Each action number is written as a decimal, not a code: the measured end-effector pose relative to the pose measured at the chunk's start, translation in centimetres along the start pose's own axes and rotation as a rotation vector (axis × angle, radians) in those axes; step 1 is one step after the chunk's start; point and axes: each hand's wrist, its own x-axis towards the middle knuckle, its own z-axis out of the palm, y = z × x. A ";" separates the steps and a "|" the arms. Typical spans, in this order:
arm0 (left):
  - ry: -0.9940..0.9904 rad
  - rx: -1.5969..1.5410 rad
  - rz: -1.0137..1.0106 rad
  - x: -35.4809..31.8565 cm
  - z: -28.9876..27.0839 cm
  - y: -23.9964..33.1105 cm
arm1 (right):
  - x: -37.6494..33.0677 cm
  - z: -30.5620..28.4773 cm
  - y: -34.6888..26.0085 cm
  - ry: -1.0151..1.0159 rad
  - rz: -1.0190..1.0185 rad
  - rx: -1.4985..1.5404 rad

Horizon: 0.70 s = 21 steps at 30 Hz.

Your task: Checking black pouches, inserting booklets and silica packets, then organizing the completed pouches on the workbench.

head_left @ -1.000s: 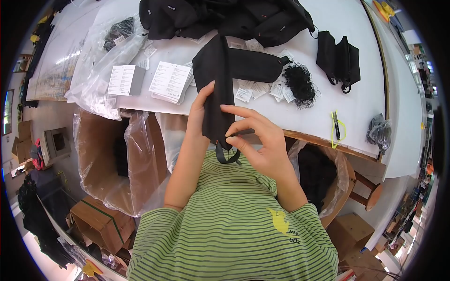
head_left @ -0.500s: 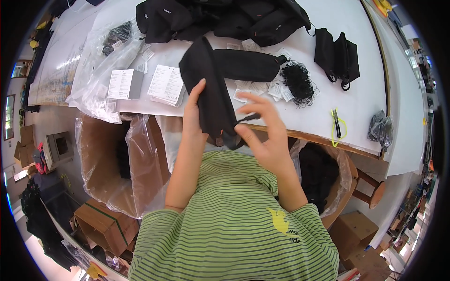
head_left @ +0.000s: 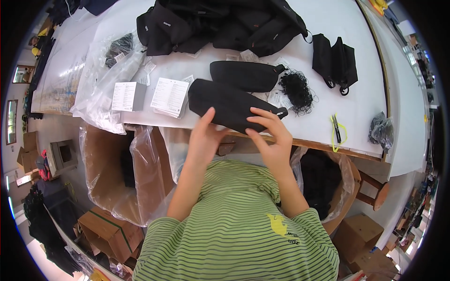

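A long black fabric pouch (head_left: 227,103) lies tilted over the table's front edge, its narrower end with a small loop toward the right. My left hand (head_left: 205,138) grips its near edge, thumb on top and the other fingers mostly hidden under it. At the right end, my right hand (head_left: 274,138) pinches the pouch between thumb and fingers. Just behind it rests a second black pouch (head_left: 243,75), flat on the table. A tangle of thin black cords (head_left: 297,91) sits beside that one, among small white labels (head_left: 279,99).
Black pouches form a heap (head_left: 220,28) at the back; two more (head_left: 335,63) stand right. Stacks of printed cards (head_left: 169,97) and a clear plastic bag (head_left: 96,89) lie left. Yellow-handled snips (head_left: 336,131) lie right. Plastic-lined cartons (head_left: 110,173) stand below the table edge.
The pouch has turned from upright to lying nearly crosswise and lowered onto the table edge. My right hand has moved from the dark pull or loop at its lower end to its right end.
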 end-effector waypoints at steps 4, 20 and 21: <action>0.193 0.460 0.495 0.3 -0.4 1.9 | 0.3 -1.5 0.8 -0.028 0.309 0.387; -0.042 0.679 0.282 -0.6 -2.3 1.5 | 1.2 -9.4 2.0 0.158 0.365 0.457; -0.007 0.786 0.392 -1.1 -2.2 1.5 | 1.2 -9.9 1.9 0.175 0.356 0.445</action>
